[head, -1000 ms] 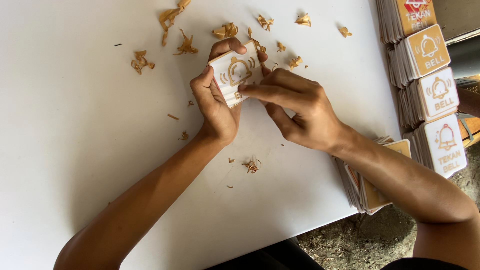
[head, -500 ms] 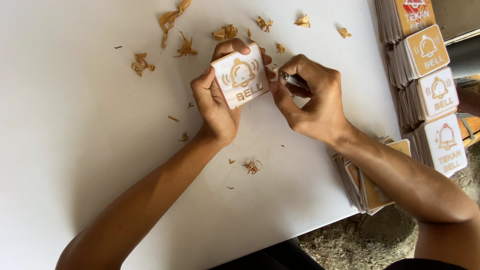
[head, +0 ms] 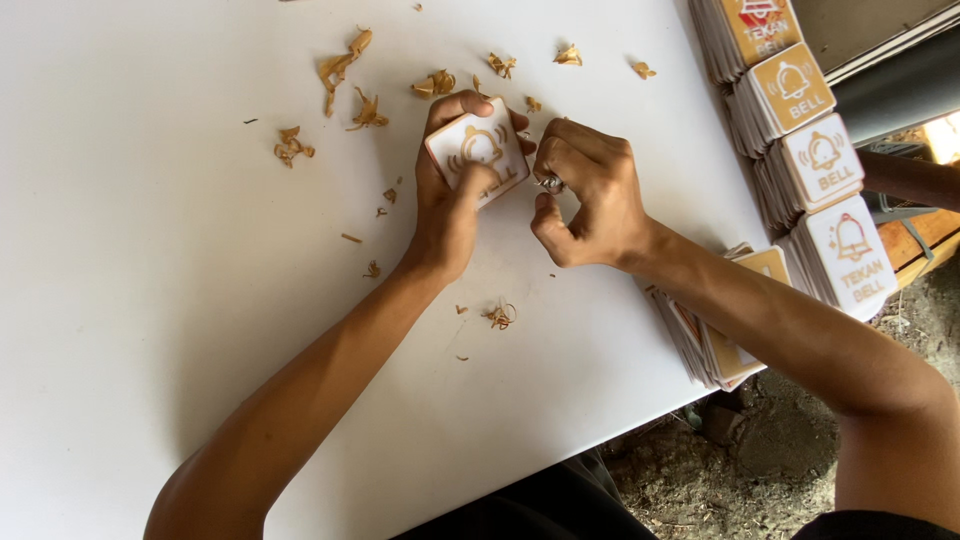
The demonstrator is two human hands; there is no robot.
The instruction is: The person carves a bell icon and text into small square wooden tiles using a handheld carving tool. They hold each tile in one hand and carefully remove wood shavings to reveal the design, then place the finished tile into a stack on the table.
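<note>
My left hand [head: 450,200] grips a small square white plaque [head: 476,150] with a tan bell picture and lettering, thumb pressed over its lower face, held just above the white table [head: 150,300]. My right hand [head: 590,195] is closed in a fist right beside the plaque's right edge, pinching a small metal tool [head: 550,184] whose tip shows between thumb and fingers. The tool is close to the plaque's edge; whether it touches is unclear.
Curled tan shavings [head: 345,70] lie scattered across the table behind and around the hands. Stacks of similar plaques [head: 820,160] line the right table edge, with another pile [head: 715,345] under my right forearm. Another person's arm [head: 910,178] shows at far right. Dirt floor lies below.
The right hand lifted off the plaque's face, drew to its right side, and now sits closed there with the tool. The left hand tilted the plaque and put its thumb over the face.
</note>
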